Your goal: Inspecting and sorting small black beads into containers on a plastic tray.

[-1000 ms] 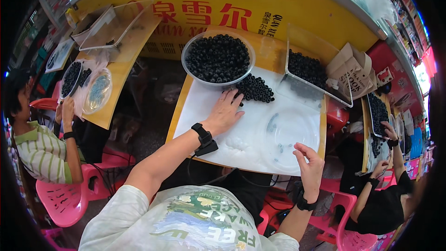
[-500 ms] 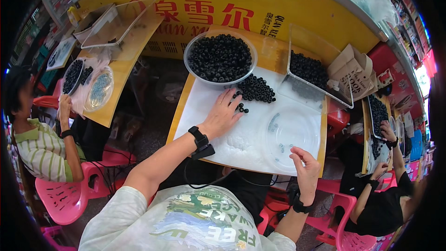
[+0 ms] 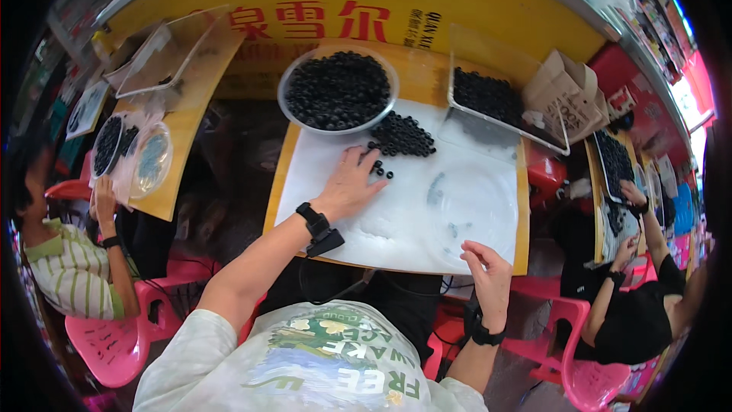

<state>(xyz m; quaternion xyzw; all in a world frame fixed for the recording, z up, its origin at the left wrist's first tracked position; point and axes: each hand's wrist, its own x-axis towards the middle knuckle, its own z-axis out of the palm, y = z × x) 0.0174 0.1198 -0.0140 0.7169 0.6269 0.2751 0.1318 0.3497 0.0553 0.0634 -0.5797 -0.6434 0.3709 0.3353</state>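
Scene shifted, left hand [image 3: 348,187] spread near beads [image 3: 402,135], right hand [image 3: 490,269]: hold unclear, red lettering [image 3: 364,21]

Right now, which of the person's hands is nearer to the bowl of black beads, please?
Left. The left hand is over the white sheet, just on the near side of the bowl; the right hand is farther away, by the near edge of the clear plate.

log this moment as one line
left hand: at loose beads | right hand: by clear plate | bowl: heaped with black beads
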